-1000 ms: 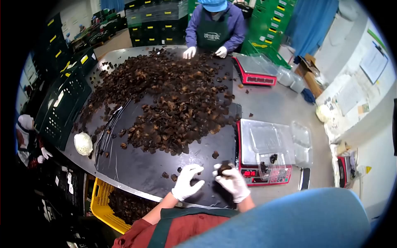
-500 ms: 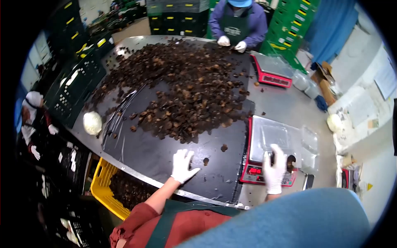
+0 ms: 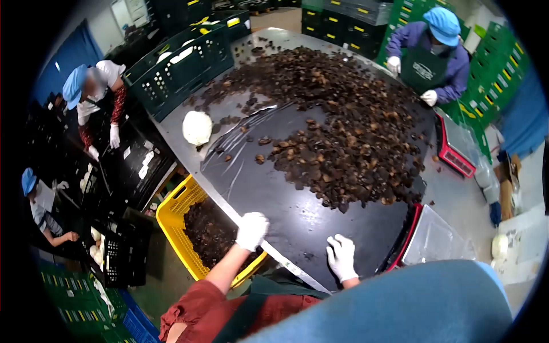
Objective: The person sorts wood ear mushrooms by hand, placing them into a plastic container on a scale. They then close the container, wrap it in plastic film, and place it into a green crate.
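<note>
A heap of dark brown mushroom pieces [image 3: 349, 148] lies across the metal table, partly on a black plastic sheet [image 3: 274, 206]. My gloved left hand [image 3: 252, 231] is at the table's near edge, beside the yellow crate [image 3: 171, 212]. Its fingers are curled closed, and whatever they hold is hidden. More dark pieces [image 3: 210, 231] fill the lower part of that crate. On the bare front part of the sheet rests my gloved right hand [image 3: 341, 257], fingers stretched out and slightly apart, with nothing visible in it. A red scale [image 3: 407, 237] stands to its right, partly covered by blue fabric.
Across the table, a co-worker [image 3: 430, 54] in a blue cap stands near another red scale [image 3: 454, 151]. Two more people work at the left. A white bundle [image 3: 197, 127] sits on the table's left side, near a dark green crate [image 3: 183, 68].
The view has turned left. My right hand has left the scale for the sheet. My left hand has moved to the table edge and closed. Two loose pieces near it are gone from the sheet.
</note>
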Available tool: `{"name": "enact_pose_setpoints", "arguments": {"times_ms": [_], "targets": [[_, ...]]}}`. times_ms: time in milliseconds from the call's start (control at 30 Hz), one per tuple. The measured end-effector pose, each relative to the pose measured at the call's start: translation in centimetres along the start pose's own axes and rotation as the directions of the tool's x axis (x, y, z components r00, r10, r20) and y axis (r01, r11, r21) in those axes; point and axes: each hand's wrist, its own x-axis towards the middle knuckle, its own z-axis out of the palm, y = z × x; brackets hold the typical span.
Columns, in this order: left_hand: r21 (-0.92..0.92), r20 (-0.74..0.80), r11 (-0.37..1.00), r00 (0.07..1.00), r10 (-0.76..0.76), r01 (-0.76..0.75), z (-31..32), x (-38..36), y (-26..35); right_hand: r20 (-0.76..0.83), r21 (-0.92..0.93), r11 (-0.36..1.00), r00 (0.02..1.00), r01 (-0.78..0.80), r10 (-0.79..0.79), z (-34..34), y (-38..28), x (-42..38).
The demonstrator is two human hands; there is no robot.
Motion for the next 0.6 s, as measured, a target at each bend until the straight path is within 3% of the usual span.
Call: {"name": "enact_pose_setpoints", "arguments": {"times_ms": [33, 67, 100, 133, 167, 200, 233, 267, 300, 333, 367, 400, 433, 467, 500, 533, 567, 600], "targets": [[0.001, 0.009, 0.994, 0.994, -0.105, 0.105, -2.0, -1.5, -2.4, -0.015, 0.021, 0.998, 0.998, 0.058, -0.057, 0.7, -0.2, -0.2], [0.111, 0.011, 0.952, 0.958, -0.288, 0.285, -0.2, -4.7, -6.0, -0.03, 0.066, 0.996, 0.997, 0.067, -0.065, 0.6, -0.1, 0.3], [0.194, -0.092, 0.909, 0.929, -0.358, 0.37, -2.0, -6.4, -7.6, -0.047, 0.117, 0.993, 0.999, 0.013, -0.007, 0.9, 0.2, 0.2], [0.366, 0.025, 0.803, 0.858, -0.514, 0.471, -2.5, -8.1, -9.7, -0.039, 0.165, 0.985, 0.998, -0.051, 0.058, 0.7, 0.1, 0.7], [0.411, -0.078, 0.747, 0.837, -0.542, 0.522, -3.0, -9.7, -11.1, -0.028, 0.207, 0.972, 0.992, -0.115, 0.123, 0.1, -0.2, 1.2], [0.306, -0.335, 0.78, 0.828, -0.449, 0.546, -3.3, -10.3, -11.8, -0.056, 0.237, 0.955, 0.979, -0.18, 0.199, -0.8, -0.8, 1.9], [0.205, -0.576, 0.817, 0.742, -0.344, 0.539, -4.0, -10.4, -12.0, -0.096, 0.328, 0.913, 0.952, -0.244, 0.289, -2.0, -1.2, 2.7], [0.092, -0.568, 0.81, 0.699, -0.435, 0.579, -4.0, -10.1, -11.5, -0.233, 0.267, 0.953, 0.949, -0.147, 0.211, -3.9, -1.5, 3.4], [-0.036, -0.319, 0.756, 0.709, -0.629, 0.654, -6.4, -8.1, -9.8, -0.315, 0.153, 0.983, 0.937, -0.104, 0.148, -6.5, -2.0, 4.3], [-0.007, -0.473, 0.854, 0.751, -0.461, 0.519, -5.4, -7.0, -9.4, -0.382, 0.03, 0.988, 0.912, -0.149, 0.149, -9.7, -2.6, 4.9], [-0.018, -0.497, 0.88, 0.76, -0.419, 0.474, -5.4, -4.8, -7.7, -0.452, -0.018, 0.984, 0.88, -0.177, 0.15, -12.0, -2.0, 4.6], [-0.243, -0.285, 0.861, 0.816, -0.503, 0.446, -5.5, -2.9, -6.2, -0.522, -0.071, 0.972, 0.838, -0.226, 0.157, -14.6, -0.4, 3.4], [-0.371, -0.197, 0.833, 0.842, -0.502, 0.41, -5.1, -1.1, -4.1, -0.593, -0.118, 0.95, 0.788, -0.288, 0.165, -17.2, 1.6, 1.7], [-0.297, -0.296, 0.919, 0.89, -0.347, 0.259, -2.6, 0.4, -2.7, -0.653, -0.165, 0.916, 0.737, -0.366, 0.177, -19.4, 4.0, -0.7], [-0.377, -0.282, 0.916, 0.925, -0.254, 0.137, -2.5, 2.5, -0.3, -0.701, -0.199, 0.877, 0.688, -0.438, 0.185, -21.6, 6.8, -3.6], [-0.402, -0.055, 0.91, 0.989, -0.136, 0.103, -2.2, 4.3, 2.7, -0.723, -0.233, 0.832, 0.662, -0.503, 0.198, -23.6, 9.8, -6.7], [-0.502, -0.12, 0.859, 0.992, 0.045, -0.099, -0.9, 4.8, 5.9, -0.728, -0.283, 0.773, 0.652, -0.568, 0.213, -25.3, 12.1, -9.5], [-0.528, 0.005, 0.825, 0.971, 0.24, -0.202, -2.2, 5.4, 9.0, -0.714, -0.349, 0.697, 0.659, -0.626, 0.235, -26.6, 13.7, -11.8]]}}
